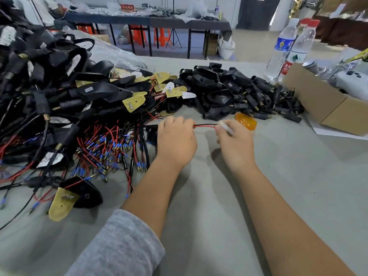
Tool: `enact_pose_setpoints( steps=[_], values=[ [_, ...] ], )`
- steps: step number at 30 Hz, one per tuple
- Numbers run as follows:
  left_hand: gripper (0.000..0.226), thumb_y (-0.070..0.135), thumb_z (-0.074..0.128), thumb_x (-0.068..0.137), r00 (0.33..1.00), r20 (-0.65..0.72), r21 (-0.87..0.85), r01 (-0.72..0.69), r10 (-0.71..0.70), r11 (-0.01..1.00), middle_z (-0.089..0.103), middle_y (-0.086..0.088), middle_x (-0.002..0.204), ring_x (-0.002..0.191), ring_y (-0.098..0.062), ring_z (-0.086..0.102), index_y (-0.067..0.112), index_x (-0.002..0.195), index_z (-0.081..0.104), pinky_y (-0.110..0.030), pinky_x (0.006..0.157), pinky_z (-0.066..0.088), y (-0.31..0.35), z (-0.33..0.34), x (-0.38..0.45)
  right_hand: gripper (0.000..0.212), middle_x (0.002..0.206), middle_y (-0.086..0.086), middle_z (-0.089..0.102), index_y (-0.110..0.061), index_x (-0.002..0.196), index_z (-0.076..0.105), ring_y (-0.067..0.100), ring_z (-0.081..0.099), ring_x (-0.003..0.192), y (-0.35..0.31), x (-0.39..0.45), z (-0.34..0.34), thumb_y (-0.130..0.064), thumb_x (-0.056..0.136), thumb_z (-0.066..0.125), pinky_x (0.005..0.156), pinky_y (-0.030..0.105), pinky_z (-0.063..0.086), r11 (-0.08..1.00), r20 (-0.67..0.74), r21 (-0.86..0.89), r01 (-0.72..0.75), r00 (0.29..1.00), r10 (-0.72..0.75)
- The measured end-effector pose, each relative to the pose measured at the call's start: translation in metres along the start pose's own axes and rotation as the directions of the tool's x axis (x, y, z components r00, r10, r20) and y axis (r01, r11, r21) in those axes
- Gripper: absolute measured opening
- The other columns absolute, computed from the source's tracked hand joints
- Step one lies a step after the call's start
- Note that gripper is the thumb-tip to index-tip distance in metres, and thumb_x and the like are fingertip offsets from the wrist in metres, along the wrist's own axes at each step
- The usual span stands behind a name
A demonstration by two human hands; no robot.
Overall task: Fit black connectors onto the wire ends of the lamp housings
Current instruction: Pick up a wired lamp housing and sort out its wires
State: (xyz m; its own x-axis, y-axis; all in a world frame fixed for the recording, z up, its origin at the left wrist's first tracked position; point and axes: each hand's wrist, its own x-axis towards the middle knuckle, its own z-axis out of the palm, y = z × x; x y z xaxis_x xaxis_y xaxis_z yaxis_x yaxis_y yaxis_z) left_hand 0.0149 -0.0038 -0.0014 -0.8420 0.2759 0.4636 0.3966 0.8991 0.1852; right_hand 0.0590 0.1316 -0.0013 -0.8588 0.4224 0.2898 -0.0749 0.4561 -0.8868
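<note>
My left hand (175, 140) grips a red and black wire pair (205, 126) that stretches to the right. My right hand (235, 142) pinches the other end of that wire pair, with a pale, blurred piece between its fingertips. An amber lens (246, 121) lies on the table just behind my right hand. A heap of black connectors (258, 96) lies at the back right. Black lamp housings (95, 92) with yellow boards and red and black wires are piled on the left. Their blue-sleeved wire ends (111, 152) fan out left of my left hand.
A single housing with a yellow board (73, 198) lies at the front left. An open cardboard box (326, 104) stands at the right, with two water bottles (288, 48) behind it. The grey table cloth (219, 196) spreads under my forearms.
</note>
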Motion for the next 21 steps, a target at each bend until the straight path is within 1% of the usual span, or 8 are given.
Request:
enact_pose_setpoints(
  steps=[4, 6, 8, 9, 11, 12, 17, 21],
  values=[
    [0.031, 0.027, 0.035, 0.098, 0.991, 0.010, 0.046, 0.135, -0.135, 0.990, 0.061, -0.001, 0.115, 0.111, -0.027, 0.047, 0.020, 0.118, 0.059, -0.037, 0.095, 0.030, -0.008, -0.001, 0.002, 0.021, 0.068, -0.004, 0.058, -0.026, 0.072, 0.061, 0.009, 0.058, 0.052, 0.003, 0.009, -0.016, -0.018, 0.092, 0.059, 0.062, 0.034, 0.049, 0.960, -0.236, 0.258, -0.104, 0.957, 0.167],
    [0.033, 0.031, 0.033, 0.100, 0.986, 0.026, 0.072, 0.161, -0.163, 0.984, 0.061, -0.001, 0.114, 0.111, -0.027, 0.047, 0.020, 0.115, 0.060, -0.039, 0.094, 0.032, -0.012, -0.001, 0.002, 0.011, 0.067, 0.001, 0.058, -0.017, 0.082, 0.066, 0.007, 0.056, 0.049, 0.006, 0.014, -0.026, -0.012, 0.090, 0.061, 0.060, 0.030, 0.049, 0.888, -0.320, 0.447, -0.109, 0.907, 0.273],
    [0.032, 0.031, 0.032, 0.102, 0.988, 0.044, 0.105, 0.141, -0.147, 0.984, 0.061, -0.001, 0.114, 0.111, -0.027, 0.047, 0.021, 0.116, 0.059, -0.039, 0.095, 0.033, -0.012, 0.000, 0.002, 0.007, 0.073, 0.005, 0.061, -0.005, 0.097, 0.065, 0.009, 0.060, 0.056, 0.004, 0.017, -0.034, -0.006, 0.090, 0.064, 0.065, 0.027, 0.053, 0.689, -0.229, 0.717, -0.105, 0.898, 0.376],
    [0.032, 0.030, 0.032, 0.103, 0.990, 0.041, 0.110, 0.132, -0.137, 0.985, 0.061, -0.001, 0.113, 0.111, -0.027, 0.048, 0.021, 0.116, 0.059, -0.039, 0.095, 0.032, -0.012, -0.001, 0.001, 0.008, 0.076, 0.007, 0.064, -0.003, 0.098, 0.063, 0.011, 0.064, 0.062, 0.001, 0.016, -0.036, -0.006, 0.091, 0.065, 0.070, 0.027, 0.056, 0.509, -0.114, 0.854, -0.109, 0.915, 0.386],
    [0.031, 0.029, 0.032, 0.104, 0.992, 0.016, 0.077, 0.120, -0.122, 0.990, 0.063, 0.002, 0.111, 0.108, -0.025, 0.049, 0.023, 0.114, 0.060, -0.037, 0.094, 0.031, -0.010, -0.003, 0.001, 0.004, 0.079, 0.007, 0.070, -0.005, 0.091, 0.065, 0.014, 0.071, 0.072, -0.007, 0.015, -0.035, -0.007, 0.092, 0.063, 0.075, 0.026, 0.058, 0.200, 0.090, 0.967, -0.158, 0.946, 0.313],
    [0.030, 0.029, 0.033, 0.104, 0.993, -0.002, 0.044, 0.114, -0.114, 0.993, 0.063, 0.004, 0.109, 0.107, -0.024, 0.050, 0.024, 0.113, 0.060, -0.036, 0.093, 0.030, -0.008, -0.005, 0.000, 0.005, 0.079, 0.006, 0.072, -0.006, 0.089, 0.066, 0.014, 0.072, 0.073, -0.010, 0.013, -0.033, -0.007, 0.092, 0.061, 0.073, 0.025, 0.058, 0.170, 0.149, 0.965, -0.199, 0.952, 0.269],
    [0.027, 0.026, 0.039, 0.103, 0.996, -0.085, -0.146, -0.024, 0.012, 0.989, 0.065, 0.001, 0.099, 0.094, -0.025, 0.055, 0.019, 0.110, 0.064, -0.038, 0.087, 0.033, 0.004, -0.015, -0.005, 0.012, 0.069, 0.002, 0.063, -0.009, 0.103, 0.062, 0.015, 0.061, 0.064, -0.019, -0.003, -0.008, -0.012, 0.100, 0.051, 0.066, 0.025, 0.056, 0.476, 0.275, 0.811, -0.340, 0.940, 0.202],
    [0.026, 0.026, 0.039, 0.103, 0.998, -0.035, -0.182, -0.052, 0.046, 0.982, 0.062, -0.002, 0.095, 0.093, -0.027, 0.054, 0.017, 0.108, 0.063, -0.041, 0.085, 0.035, 0.006, -0.014, -0.006, 0.028, 0.067, 0.004, 0.063, -0.007, 0.107, 0.064, 0.015, 0.061, 0.060, -0.020, -0.003, -0.006, 0.001, 0.100, 0.038, 0.063, 0.025, 0.054, 0.526, 0.250, 0.794, -0.304, 0.953, 0.174]
  ],
)
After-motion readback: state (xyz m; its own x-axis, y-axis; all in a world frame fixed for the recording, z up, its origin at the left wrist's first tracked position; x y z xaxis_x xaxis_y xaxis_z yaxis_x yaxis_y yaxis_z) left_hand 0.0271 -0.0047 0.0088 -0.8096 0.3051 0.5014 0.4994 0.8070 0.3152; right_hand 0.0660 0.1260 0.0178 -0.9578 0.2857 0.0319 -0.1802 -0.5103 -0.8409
